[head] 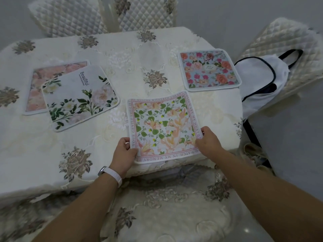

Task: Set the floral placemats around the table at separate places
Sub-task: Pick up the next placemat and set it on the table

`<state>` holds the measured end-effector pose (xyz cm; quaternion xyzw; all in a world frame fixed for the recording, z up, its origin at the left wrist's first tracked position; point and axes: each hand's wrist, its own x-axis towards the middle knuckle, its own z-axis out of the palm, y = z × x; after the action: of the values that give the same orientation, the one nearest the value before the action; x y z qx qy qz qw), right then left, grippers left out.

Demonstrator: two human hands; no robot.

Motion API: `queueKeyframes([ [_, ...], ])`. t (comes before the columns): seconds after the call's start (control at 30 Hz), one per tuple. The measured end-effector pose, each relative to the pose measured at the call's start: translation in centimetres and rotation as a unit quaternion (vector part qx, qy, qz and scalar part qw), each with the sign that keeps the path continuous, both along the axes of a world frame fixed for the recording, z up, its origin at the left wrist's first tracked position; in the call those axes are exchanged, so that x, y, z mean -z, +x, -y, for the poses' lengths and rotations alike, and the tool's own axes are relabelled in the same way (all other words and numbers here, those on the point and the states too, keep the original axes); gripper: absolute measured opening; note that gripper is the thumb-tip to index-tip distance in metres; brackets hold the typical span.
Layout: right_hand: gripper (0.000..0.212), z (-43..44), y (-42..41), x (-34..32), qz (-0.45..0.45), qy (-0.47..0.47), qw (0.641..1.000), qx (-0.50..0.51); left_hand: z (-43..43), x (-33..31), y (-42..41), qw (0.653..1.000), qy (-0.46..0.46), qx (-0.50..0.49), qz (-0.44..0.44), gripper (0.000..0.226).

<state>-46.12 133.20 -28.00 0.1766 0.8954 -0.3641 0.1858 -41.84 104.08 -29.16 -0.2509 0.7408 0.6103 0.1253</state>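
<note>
A square placemat with peach flowers, green leaves and a lettered pink border (pixel 163 125) lies at the table's near edge. My left hand (pixel 124 153) grips its near left corner and my right hand (pixel 208 141) grips its near right corner. A blue placemat with pink and orange roses (pixel 208 69) lies flat at the far right. On the left, a white placemat with green stems and the word "Beautiful" (pixel 79 97) overlaps a pale pink floral placemat (pixel 37 90) underneath it.
The table (pixel 132 55) wears a cream embroidered cloth with grey flower motifs. Quilted chairs stand at the far side (pixel 145 13) and at the right, where a white bag with dark straps (pixel 260 79) rests. A cushioned chair seat (pixel 167 215) is right below me.
</note>
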Motion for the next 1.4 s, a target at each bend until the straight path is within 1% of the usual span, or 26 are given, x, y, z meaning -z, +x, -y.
queueKeyframes([
  [0.1, 0.018, -0.4, -0.1, 1.0, 0.015, 0.001, 1.000, 0.000, -0.1, 1.0, 0.2, 0.999, -0.028, -0.010, 0.015, 0.022],
  [0.17, 0.024, -0.8, 0.2, 1.6, 0.015, -0.002, 1.000, -0.004, 0.2, 1.5, 0.6, 0.998, -0.054, -0.008, 0.028, 0.023],
  [0.23, 0.033, -1.2, 0.5, 1.9, 0.014, -0.008, 1.000, -0.009, 0.6, 1.8, 1.3, 0.994, -0.104, 0.013, 0.027, 0.030],
  [0.3, 0.041, -1.7, 0.7, 2.0, 0.015, -0.007, 1.000, -0.015, 1.0, 1.9, 2.0, 0.985, -0.164, 0.053, 0.012, 0.036],
  [0.33, 0.045, -2.0, 0.8, 2.1, 0.013, 0.003, 1.000, -0.023, 1.2, 2.0, 2.3, 0.975, -0.206, 0.083, -0.003, 0.039],
  [0.4, 0.053, -2.5, 1.0, 2.2, -0.005, 0.046, 0.997, -0.060, 1.7, 2.5, 2.9, 0.939, -0.303, 0.157, -0.042, 0.050],
  [0.43, 0.058, -2.8, 1.1, 2.4, -0.015, 0.075, 0.993, -0.094, 1.9, 2.7, 3.0, 0.918, -0.341, 0.192, -0.058, 0.056],
  [0.5, 0.070, -3.3, 1.5, 2.7, -0.024, 0.127, 0.976, -0.175, 2.3, 3.1, 3.2, 0.887, -0.385, 0.247, -0.069, 0.069],
  [0.57, 0.080, -3.5, 1.8, 2.9, -0.027, 0.140, 0.965, -0.221, 2.2, 3.5, 3.1, 0.875, -0.393, 0.273, -0.065, 0.080],
  [0.67, 0.088, -3.5, 2.0, 3.1, -0.028, 0.148, 0.958, -0.244, 2.0, 3.7, 3.0, 0.875, -0.390, 0.280, -0.064, 0.088],
  [0.8, 0.088, -3.6, 2.6, 3.6, -0.025, 0.181, 0.945, -0.273, 2.0, 3.8, 3.2, 0.875, -0.392, 0.276, -0.074, 0.081],
  [0.9, 0.086, -3.8, 2.5, 3.7, -0.036, 0.181, 0.946, -0.268, 2.0, 4.0, 3.2, 0.865, -0.401, 0.289, -0.089, 0.076],
  [1.0, 0.086, -3.8, 2.6, 3.5, -0.039, 0.182, 0.945, -0.269, 1.9, 3.9, 3.3, 0.865, -0.401, 0.289, -0.088, 0.075],
  [1.1, 0.081, -3.7, 2.8, 3.6, -0.053, 0.182, 0.945, -0.266, 1.7, 3.7, 3.3, 0.862, -0.406, 0.285, -0.103, 0.071],
  [1.4, 0.078, -3.5, 3.2, 3.5, -0.055, 0.181, 0.947, -0.261, 1.9, 3.1, 3.4, 0.864, -0.398, 0.296, -0.084, 0.070],
])
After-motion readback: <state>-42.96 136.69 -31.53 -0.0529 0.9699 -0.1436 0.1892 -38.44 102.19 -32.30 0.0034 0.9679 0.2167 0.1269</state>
